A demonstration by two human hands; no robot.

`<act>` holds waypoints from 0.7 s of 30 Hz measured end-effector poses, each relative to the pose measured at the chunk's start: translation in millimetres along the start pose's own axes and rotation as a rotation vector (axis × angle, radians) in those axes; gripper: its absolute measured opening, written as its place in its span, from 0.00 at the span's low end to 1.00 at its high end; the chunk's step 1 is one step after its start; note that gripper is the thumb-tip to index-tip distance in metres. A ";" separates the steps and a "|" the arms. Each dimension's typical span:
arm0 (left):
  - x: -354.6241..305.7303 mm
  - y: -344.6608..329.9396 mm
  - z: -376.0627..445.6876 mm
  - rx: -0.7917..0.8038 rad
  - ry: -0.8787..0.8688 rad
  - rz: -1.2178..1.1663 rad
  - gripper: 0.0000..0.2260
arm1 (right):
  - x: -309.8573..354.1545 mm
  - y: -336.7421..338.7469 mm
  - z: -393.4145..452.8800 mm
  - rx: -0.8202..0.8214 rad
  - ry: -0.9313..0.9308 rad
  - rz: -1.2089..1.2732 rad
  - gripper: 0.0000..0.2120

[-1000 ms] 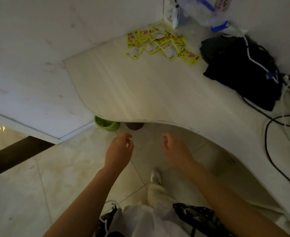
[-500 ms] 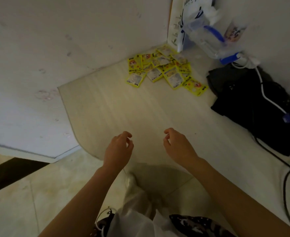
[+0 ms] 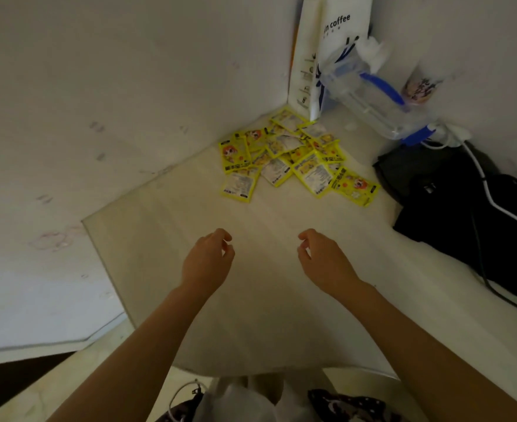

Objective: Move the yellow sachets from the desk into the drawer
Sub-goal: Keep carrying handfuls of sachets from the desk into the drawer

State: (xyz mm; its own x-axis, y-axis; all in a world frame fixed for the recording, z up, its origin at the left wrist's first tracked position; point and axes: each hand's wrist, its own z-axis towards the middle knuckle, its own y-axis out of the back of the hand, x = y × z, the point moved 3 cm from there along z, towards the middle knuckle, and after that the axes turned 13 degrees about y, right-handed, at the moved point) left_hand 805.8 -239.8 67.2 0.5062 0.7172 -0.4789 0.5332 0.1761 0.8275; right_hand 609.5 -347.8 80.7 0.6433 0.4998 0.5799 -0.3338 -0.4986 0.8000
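Both hands, left (image 3: 207, 263) and right (image 3: 324, 263), hovered loosely curled and empty over the desk (image 3: 159, 239); yellow sachets (image 3: 293, 159) lay at twelve o'clock.

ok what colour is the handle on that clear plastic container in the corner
Blue: the handle arches over the clear container, seen in the head view, the only one.

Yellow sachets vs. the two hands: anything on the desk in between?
Nothing: in the head view only bare desk lies between the yellow sachets and the left hand and right hand.
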 end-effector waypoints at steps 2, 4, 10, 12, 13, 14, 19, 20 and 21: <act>-3.3 2.8 16.3 0.016 -0.001 0.006 0.09 | -0.2 3.1 12.2 -0.002 -0.003 0.001 0.15; -7.4 4.2 31.7 0.027 0.001 0.012 0.09 | -1.6 6.8 23.5 -0.003 -0.010 0.002 0.15; -28.2 2.6 80.6 0.052 0.060 0.040 0.09 | -18.9 26.9 64.2 0.010 -0.023 0.002 0.15; -33.4 0.9 95.6 0.044 0.097 0.027 0.09 | -27.2 36.1 78.3 0.016 -0.029 -0.002 0.15; -35.9 -0.5 103.6 0.037 0.108 0.025 0.09 | -32.4 40.3 85.9 0.012 -0.036 -0.003 0.15; -37.9 -1.1 107.3 0.040 0.111 0.028 0.09 | -34.5 43.6 90.5 0.012 -0.036 -0.007 0.15; -55.3 -8.1 148.3 0.020 0.182 0.029 0.13 | -63.5 62.2 138.9 0.028 -0.088 -0.018 0.17; -55.1 -8.2 152.8 0.008 0.199 0.031 0.15 | -66.9 63.6 143.8 0.022 -0.098 -0.021 0.17; -54.8 -9.2 157.9 0.002 0.218 0.036 0.16 | -70.0 65.2 149.2 0.027 -0.111 -0.030 0.18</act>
State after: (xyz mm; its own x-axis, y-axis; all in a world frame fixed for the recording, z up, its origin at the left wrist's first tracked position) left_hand 880.2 -387.1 39.6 0.3668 0.8519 -0.3738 0.5185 0.1464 0.8425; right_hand 645.5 -520.9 69.3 0.7255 0.4338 0.5343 -0.2956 -0.5046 0.8111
